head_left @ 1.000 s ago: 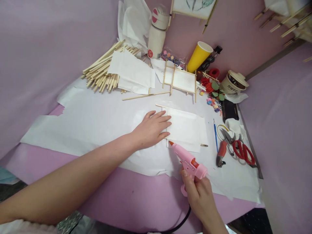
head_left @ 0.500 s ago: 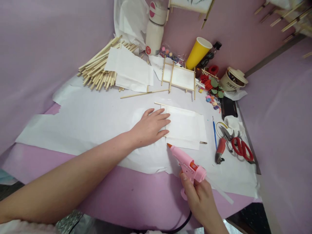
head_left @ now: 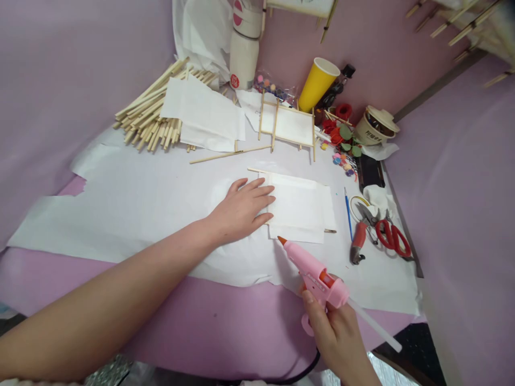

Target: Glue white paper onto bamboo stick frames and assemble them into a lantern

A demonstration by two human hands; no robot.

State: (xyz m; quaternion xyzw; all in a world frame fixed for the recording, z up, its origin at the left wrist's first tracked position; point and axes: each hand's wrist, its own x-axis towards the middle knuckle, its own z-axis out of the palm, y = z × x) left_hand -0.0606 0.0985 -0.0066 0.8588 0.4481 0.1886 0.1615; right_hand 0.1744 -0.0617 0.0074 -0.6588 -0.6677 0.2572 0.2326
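Note:
My left hand (head_left: 245, 209) lies flat with its fingers spread, the fingertips resting on the left edge of a white paper panel (head_left: 300, 201). Ends of thin wooden sticks poke out at the panel's upper left and lower right. In my right hand (head_left: 336, 327) is a pink hot glue gun (head_left: 316, 273), gripped by its handle. Its orange nozzle points up and left, close to the panel's lower left edge; whether it touches the paper I cannot tell. A clear glue stick (head_left: 380, 329) sticks out of the gun's back end.
Behind lie a pile of wooden sticks (head_left: 153, 115), a white sheet (head_left: 205, 115), a small stick frame (head_left: 287, 124), a white bottle (head_left: 244, 53) and a yellow cup (head_left: 319, 83). On the right are red scissors (head_left: 393, 238), pliers (head_left: 359, 244), a blue brush (head_left: 348, 214) and a lidded pot (head_left: 376, 126).
The glue gun's nozzle has shifted slightly right along the panel's lower edge. The whole view has moved a little, while my left hand stays on the panel.

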